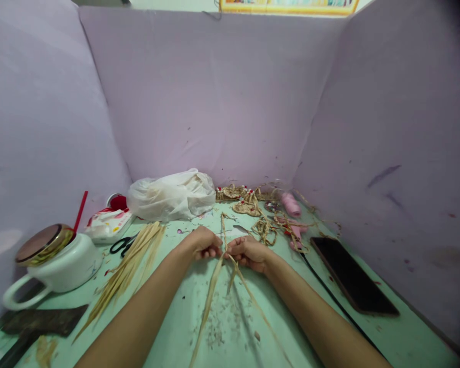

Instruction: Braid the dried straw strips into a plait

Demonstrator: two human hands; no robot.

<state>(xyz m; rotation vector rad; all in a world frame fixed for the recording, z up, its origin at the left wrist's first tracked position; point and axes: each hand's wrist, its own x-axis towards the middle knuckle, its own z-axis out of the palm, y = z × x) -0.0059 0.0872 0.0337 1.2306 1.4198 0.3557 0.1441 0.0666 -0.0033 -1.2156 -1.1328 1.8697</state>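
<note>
In the head view, a thin straw cord point(224, 232) is pinched in the fingertips of both the left hand point(206, 243) and the right hand point(250, 252), which are held close together above the counter point(184, 314). Its narrow end is pointed away beyond the hands, while its loose strands point(210, 295) are spread on the near side, between the forearms. A straw bundle point(132, 266) is laid out left of the left hand.

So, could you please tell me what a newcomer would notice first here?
Probably the left hand and right hand, close together at the centre, pinching pale straw strands. Next, the rumpled white plastic bag beyond the left hand and the dark phone lying on the right.
</note>
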